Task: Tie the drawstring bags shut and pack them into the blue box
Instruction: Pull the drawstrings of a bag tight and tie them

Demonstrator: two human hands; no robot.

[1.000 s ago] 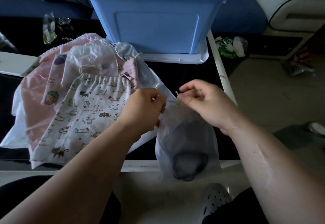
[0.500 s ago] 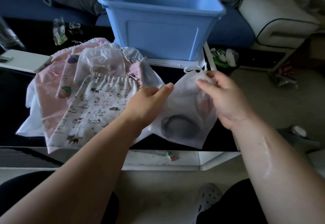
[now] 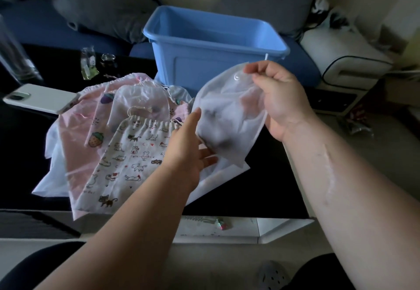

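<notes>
Black glossy desk [image 3: 268, 187] carries one pale blue rectangular plastic box [image 3: 204, 71] at its far edge. In front of the box, to the left, is one pile of flat fabric bags [image 3: 127, 157]. Three bags in the pile can be told apart: a pink one with strawberries, a sheer white one, and a cream one printed with cats on top. How many more white layers lie under them is hard to count.

One sheer white fabric drawstring bag [image 3: 227, 112] is off the desk, held up just in front of the box's near right corner, below its rim. Two hands are on it. The right hand [image 3: 279, 98] pinches its gathered neck between the thumb and fingers [image 3: 252, 68], and its other fingers curl behind the cloth. The left hand [image 3: 188, 146] has its fingers straight, laid against the bag's lower left side.

One white slab-shaped phone [image 3: 41, 98] lies at the desk's left. One small pink strawberry charm [image 3: 221, 224] lies on the white ledge below the desk's front edge.

A second ago both hands pinched the cord at the bag's mouth while it hung over the desk's front edge. Half a second ago it was lower, above the desk. Now it is higher and nearer the box.

A dark lump inside the bag shows only as a blur through the cloth. The knot cannot be made out. The box's near wall hides part of its floor.
</notes>
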